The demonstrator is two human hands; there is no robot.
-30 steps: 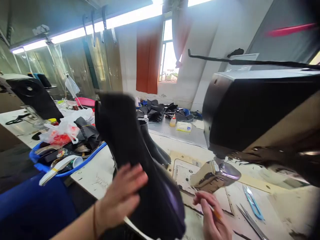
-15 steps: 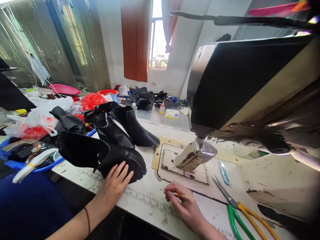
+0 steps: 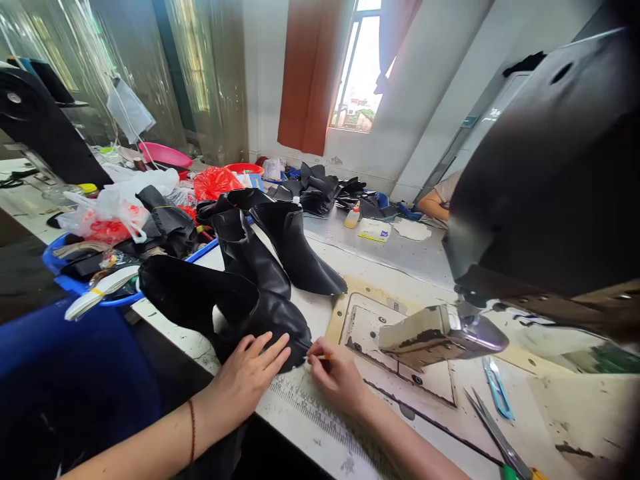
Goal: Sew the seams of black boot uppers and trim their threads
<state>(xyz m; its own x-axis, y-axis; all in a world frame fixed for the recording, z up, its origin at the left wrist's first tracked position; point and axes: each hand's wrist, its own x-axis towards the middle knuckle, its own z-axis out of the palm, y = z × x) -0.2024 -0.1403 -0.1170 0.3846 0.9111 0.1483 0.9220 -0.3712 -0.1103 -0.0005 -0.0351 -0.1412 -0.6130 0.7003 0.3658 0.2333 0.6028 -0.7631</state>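
Note:
A black leather boot upper lies on its side along the bench's front edge. My left hand rests on its lower part, fingers spread and flat. Beside its toe end, my right hand pinches a slim pen-like tool with an orange handle. The tool's tip is at the toe edge of the upper; whether it touches cannot be made out. Two more black boot uppers, one in the middle and one farther back, stand behind.
A sewing machine head looms at right above its post. Scissors and blue thread snips lie at right. At left is a blue basket full of materials. A glue bottle stands behind. Another person's arm shows at the back.
My right hand has moved left and up, bringing the tool from over the bench to the upper's toe edge. My left hand stays on the upper. The view has turned right.

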